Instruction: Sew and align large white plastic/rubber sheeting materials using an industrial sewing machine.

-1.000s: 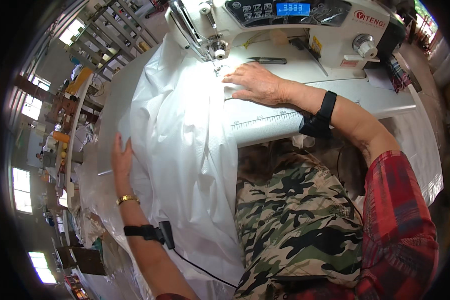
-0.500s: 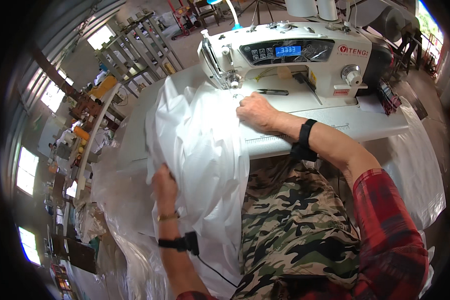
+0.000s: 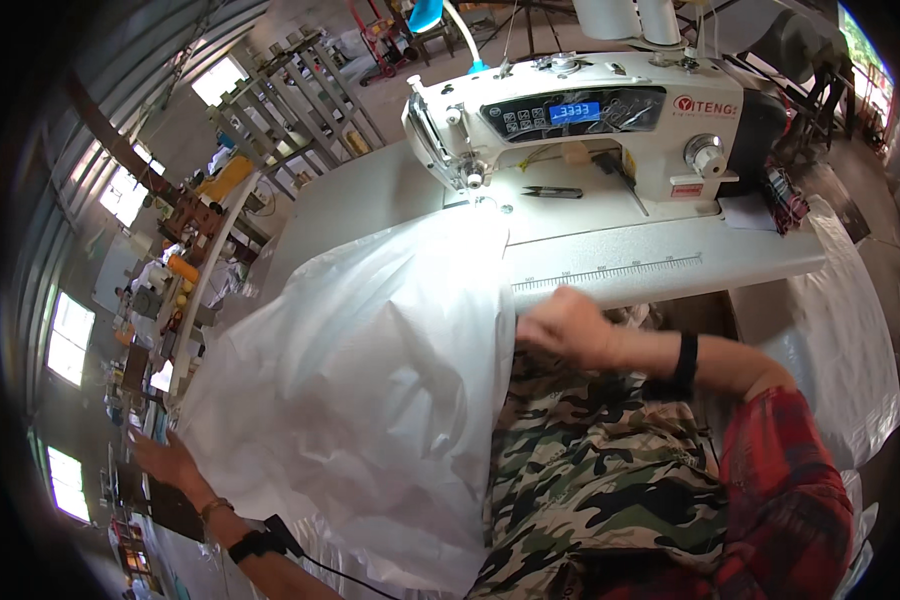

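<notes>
A large thin white sheet (image 3: 340, 390) spreads from under the sewing machine's needle area (image 3: 478, 198) toward me and out to the left. At its far left edge my left hand (image 3: 173, 466) is stretched out with the fingers apart. My right hand (image 3: 575, 330), slightly blurred, is closed at the sheet's right edge, just in front of the machine table. Its fingertips seem to pinch that edge. The white sewing machine (image 3: 570, 75) has a lit blue display and a bright lamp glow at the needle.
Dark tweezers (image 3: 552, 192) lie on the machine bed beside the needle. The table's front edge carries a ruler scale (image 3: 610, 268). More translucent sheeting (image 3: 850, 340) hangs at the right. A cluttered bench (image 3: 205, 265) runs along the left, and a grey rack (image 3: 295, 110) stands behind.
My right hand has left the needle area and come back toward me. My left hand has swung out to the left. The bunched sheet is now spread wide and flatter.
</notes>
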### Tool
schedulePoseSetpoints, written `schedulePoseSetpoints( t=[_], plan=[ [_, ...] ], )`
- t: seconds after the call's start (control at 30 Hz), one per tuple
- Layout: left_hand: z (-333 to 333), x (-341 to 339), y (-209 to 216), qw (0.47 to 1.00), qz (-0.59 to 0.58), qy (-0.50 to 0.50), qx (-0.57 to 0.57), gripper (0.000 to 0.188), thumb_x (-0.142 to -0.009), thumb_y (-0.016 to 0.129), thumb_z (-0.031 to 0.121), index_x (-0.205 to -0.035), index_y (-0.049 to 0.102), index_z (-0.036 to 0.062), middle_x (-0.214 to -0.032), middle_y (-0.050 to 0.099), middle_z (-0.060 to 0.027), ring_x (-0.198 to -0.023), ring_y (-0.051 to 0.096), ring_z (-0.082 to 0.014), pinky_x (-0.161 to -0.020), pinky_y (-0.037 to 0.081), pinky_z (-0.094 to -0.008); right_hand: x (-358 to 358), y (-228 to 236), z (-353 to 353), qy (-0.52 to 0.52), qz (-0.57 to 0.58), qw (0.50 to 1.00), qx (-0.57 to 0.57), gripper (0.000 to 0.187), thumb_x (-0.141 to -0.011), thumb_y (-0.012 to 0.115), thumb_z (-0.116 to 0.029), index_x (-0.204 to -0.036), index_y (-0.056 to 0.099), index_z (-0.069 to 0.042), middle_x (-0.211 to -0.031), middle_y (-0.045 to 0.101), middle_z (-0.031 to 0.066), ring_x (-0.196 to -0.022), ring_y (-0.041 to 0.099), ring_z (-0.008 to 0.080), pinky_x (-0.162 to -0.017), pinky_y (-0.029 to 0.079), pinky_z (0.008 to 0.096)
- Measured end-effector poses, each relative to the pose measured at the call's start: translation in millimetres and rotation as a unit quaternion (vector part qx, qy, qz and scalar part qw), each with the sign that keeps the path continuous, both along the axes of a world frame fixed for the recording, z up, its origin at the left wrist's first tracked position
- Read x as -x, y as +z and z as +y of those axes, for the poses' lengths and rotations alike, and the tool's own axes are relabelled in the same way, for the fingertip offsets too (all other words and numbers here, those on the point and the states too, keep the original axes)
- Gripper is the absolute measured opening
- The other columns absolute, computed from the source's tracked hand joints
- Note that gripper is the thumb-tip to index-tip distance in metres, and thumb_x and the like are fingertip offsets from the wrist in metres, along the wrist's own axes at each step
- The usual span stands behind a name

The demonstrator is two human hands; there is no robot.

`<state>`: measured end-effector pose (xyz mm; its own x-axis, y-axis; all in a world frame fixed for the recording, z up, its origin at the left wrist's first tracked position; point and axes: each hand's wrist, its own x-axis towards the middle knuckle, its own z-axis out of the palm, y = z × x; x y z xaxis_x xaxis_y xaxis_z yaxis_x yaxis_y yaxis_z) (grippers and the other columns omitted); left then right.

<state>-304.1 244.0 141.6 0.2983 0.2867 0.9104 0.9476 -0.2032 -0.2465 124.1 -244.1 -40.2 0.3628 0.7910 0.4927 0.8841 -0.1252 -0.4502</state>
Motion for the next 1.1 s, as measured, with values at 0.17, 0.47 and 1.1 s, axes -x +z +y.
schedulePoseSetpoints(
  t=[0.17,0.47,1.1],
  plan=[
    [-175,-138,-59,0.806,-0.037,-0.513,0.293,0.039,-0.085,0.067,0.008,-0.122,0.058,-0.0025,-0.119,0.063,-0.0175,-0.114,0.058,-0.0329,-0.103,0.041,-0.0422,65,-70,30,-0.036,0.241,0.967,0.071,0.062,-0.088,0.061,-0.048,-0.114,0.059,0.008,-0.102,0.066,0.0219,-0.094,0.063,0.0355,-0.088,0.048,0.0425],
    [-385,-173,-163,0.396,0.238,-0.583,0.668,0.022,-0.086,0.067,0.015,-0.103,0.068,0.0023,-0.1,0.069,-0.0149,-0.097,0.064,-0.032,-0.089,0.049,-0.0389,118,-38,112,0.313,0.502,0.789,-0.167,0.039,-0.093,0.055,-0.025,-0.123,0.057,0.0,-0.122,0.06,0.0122,-0.113,0.054,0.0204,-0.097,0.043,0.0344],
    [-206,2,-109,0.873,-0.186,-0.27,0.36,0.039,-0.094,0.053,0.018,-0.129,0.05,0.0004,-0.133,0.049,-0.0196,-0.125,0.047,-0.0301,-0.107,0.035,-0.0378,109,-62,108,-0.048,0.217,0.964,-0.145,0.053,-0.082,0.069,-0.039,-0.118,0.056,-0.004,-0.118,0.056,0.0153,-0.112,0.05,0.031,-0.097,0.037,0.0445]
  ],
)
